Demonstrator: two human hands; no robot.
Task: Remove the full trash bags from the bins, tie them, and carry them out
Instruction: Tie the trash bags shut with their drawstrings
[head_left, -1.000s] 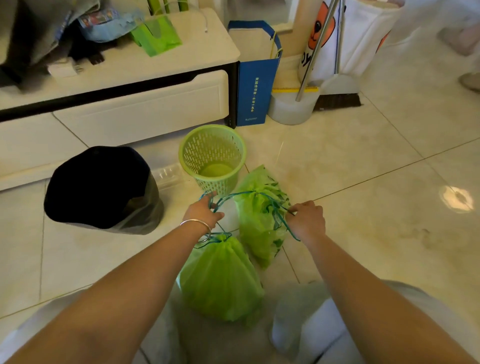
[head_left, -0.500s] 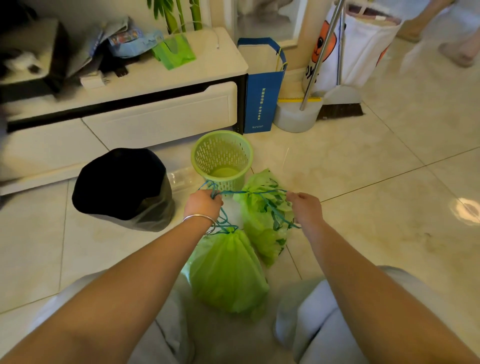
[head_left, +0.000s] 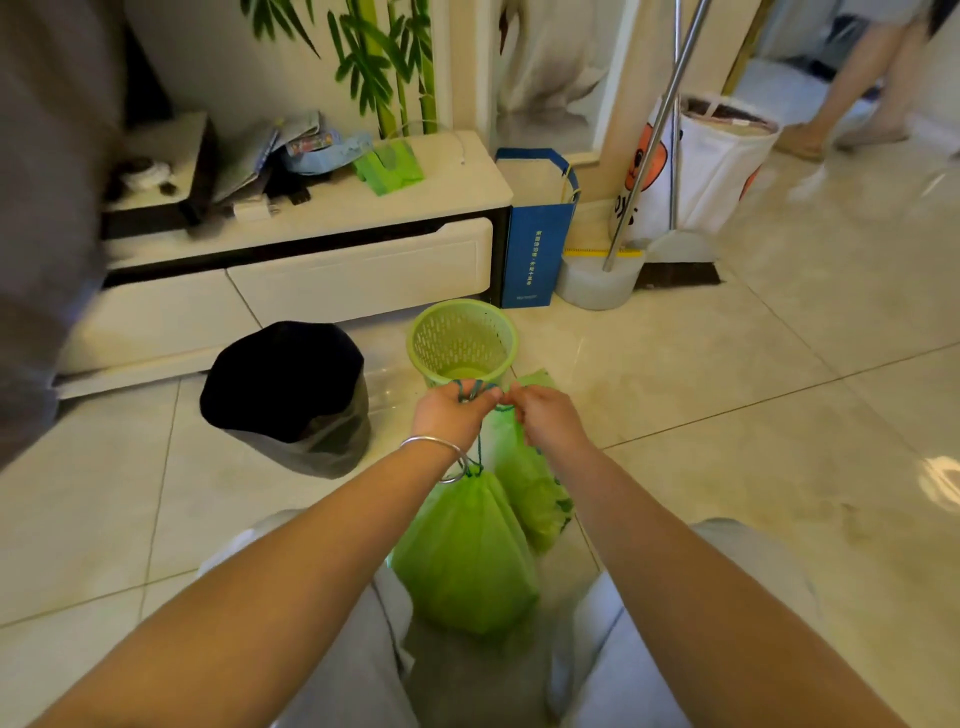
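Against the far wall we see a low white cabinet (head_left: 291, 280) with two drawers; its top carries a loose pile of papers (head_left: 291, 150) and a green packet (head_left: 389, 166). Just beside the cabinet's right end stands a blue paper bag (head_left: 535, 254), then a white bucket (head_left: 597, 280) with a metal pole rising from it, a broom head (head_left: 680, 270), and a white cloth bag (head_left: 711, 166) behind them. Another person's legs (head_left: 857, 93) show at the upper right, blurred. On the tiled floor (head_left: 753, 415) a black bin (head_left: 291, 395) lined with a dark bag sits to the left, and a green basket bin (head_left: 462, 343) stands just beyond our hands, with no bag in it.

Two green trash bags lie between our knees and the basket bin. The near bag (head_left: 462, 561) has its neck drawn closed; the far bag (head_left: 530, 493) touches it on the right. Blue drawstrings (head_left: 478, 452) run up from the bag necks to our hands. Our left hand (head_left: 452, 415), with a metal bangle (head_left: 441, 452) on the wrist, grips the strings with curled fingers. Our right hand (head_left: 545, 421) pinches the same strings with closed fingers, almost touching the left hand. Both hands sit directly above the bags and in front of the basket bin's rim.
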